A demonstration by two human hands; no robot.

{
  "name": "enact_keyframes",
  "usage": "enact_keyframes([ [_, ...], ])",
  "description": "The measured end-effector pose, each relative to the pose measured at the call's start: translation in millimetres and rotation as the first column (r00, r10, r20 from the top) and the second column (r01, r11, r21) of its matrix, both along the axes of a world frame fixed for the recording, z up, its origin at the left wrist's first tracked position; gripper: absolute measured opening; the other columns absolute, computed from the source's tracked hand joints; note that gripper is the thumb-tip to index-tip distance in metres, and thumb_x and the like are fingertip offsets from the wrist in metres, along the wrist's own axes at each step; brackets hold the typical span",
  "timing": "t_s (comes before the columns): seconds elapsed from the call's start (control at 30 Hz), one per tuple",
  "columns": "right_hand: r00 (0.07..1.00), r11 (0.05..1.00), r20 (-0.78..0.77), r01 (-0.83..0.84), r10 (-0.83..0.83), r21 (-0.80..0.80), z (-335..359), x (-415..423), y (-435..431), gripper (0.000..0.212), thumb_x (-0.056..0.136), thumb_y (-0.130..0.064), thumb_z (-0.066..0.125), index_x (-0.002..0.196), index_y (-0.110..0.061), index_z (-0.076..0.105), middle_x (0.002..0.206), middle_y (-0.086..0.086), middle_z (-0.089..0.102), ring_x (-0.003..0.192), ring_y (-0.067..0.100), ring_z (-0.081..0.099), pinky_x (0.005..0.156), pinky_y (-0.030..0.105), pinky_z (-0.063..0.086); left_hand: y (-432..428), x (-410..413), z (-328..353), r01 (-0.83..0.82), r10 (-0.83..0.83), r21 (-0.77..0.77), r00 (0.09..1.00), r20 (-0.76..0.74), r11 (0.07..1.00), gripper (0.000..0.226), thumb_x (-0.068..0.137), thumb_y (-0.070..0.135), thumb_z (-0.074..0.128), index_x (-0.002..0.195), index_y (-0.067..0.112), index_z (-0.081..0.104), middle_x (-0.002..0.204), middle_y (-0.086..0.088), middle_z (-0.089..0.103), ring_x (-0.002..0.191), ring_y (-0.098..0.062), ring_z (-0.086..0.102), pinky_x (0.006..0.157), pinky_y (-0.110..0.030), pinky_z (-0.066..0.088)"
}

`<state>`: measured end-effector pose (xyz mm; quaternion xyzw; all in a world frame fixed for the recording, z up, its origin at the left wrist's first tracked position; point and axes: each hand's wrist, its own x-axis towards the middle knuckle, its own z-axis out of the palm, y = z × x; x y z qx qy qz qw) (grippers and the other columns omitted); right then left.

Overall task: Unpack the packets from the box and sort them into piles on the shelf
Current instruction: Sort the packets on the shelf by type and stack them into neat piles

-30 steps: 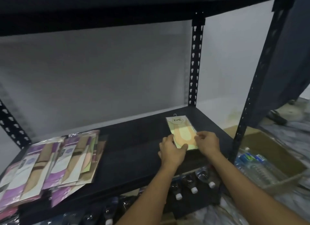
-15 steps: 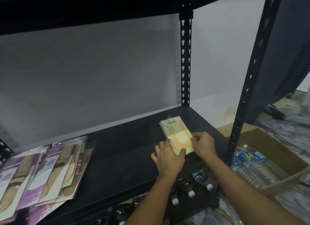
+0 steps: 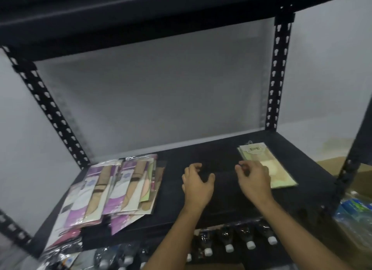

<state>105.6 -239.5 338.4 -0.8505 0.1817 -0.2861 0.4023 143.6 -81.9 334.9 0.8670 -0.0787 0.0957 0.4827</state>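
A small pile of pale green packets [image 3: 280, 175] lies on the right of the black shelf [image 3: 221, 201]. My right hand [image 3: 253, 179] hovers just left of that pile, fingers loosely curled, holding nothing and covering its left edge. My left hand [image 3: 198, 183] hangs over the bare middle of the shelf, fingers relaxed and empty. A spread of purple and beige packets [image 3: 120, 189] covers the shelf's left part, overlapping one another. The box is only partly seen.
Black perforated uprights [image 3: 278, 72] stand at the rear right and rear left [image 3: 46, 106]. Bottles with white caps [image 3: 229, 247] lie on the level below. A cardboard box [image 3: 362, 181] with packed water bottles [image 3: 354, 209] sits at the right.
Both hands have let go of the green packets and moved left across the shelf. The view has swung left, bringing the purple packets nearer the centre.
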Motion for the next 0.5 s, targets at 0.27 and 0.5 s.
enact_keyframes([
  [0.27,0.909,0.903,-0.039,-0.405,0.414,0.147,-2,24,152,0.006,0.087,-0.028,0.063,0.092,-0.023,0.065,0.086,-0.004,0.062,0.075,0.004,0.058,0.06,0.01,0.041,161,-2,24,-0.344,0.323,0.12,0.932,0.161,0.931,0.039,0.084,0.037,0.066,0.116,0.021,0.051,0.116,0.001,0.053,0.111,-0.022,0.05,0.098,-0.047,0.043],
  [0.5,0.819,0.855,-0.29,-0.519,0.495,-0.006,1,33,252,0.029,0.087,-0.04,0.056,0.076,-0.013,0.056,0.1,0.01,0.058,0.098,0.03,0.056,0.086,0.037,0.048,243,1,7,-0.472,0.516,0.398,0.857,-0.002,0.787,0.051,0.087,0.044,0.057,0.127,0.013,0.048,0.126,-0.009,0.051,0.118,-0.028,0.045,0.098,-0.044,0.037],
])
